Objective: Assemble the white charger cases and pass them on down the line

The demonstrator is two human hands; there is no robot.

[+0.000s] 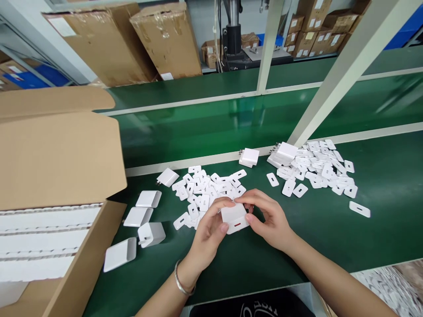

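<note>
Between two bare hands: a smooth white adapter that could slip

At the near side of the green bench [330, 237], the white adapter [232, 214] sits between both hands, its slotted end tipped toward the wearer. The left hand [206, 237] holds it from one side, thumb low by the slotted end and forefinger at the far edge; the right hand [276, 222] meets it from the other, thumb at the near corner, forefinger across the back. Neither set of fingers is spread wide — both are narrowed onto the adapter. Whether its underside touches the bench, I cannot tell.

The grip looks to be fingertips only, so uneven pressure could make the glossy body twist or slide out. The left pile of slotted plates [204, 200] lies just behind the left fingers; a reach forward could scatter it. If the end piece is not fully seated — too small to judge — a hard push might set it crooked.

On the left, several white casings [148, 199] lie near the open carton [86, 257]; a careless left elbow or forearm might knock one over. Scuffing is another risk, if plastic rubs against plastic.
</note>
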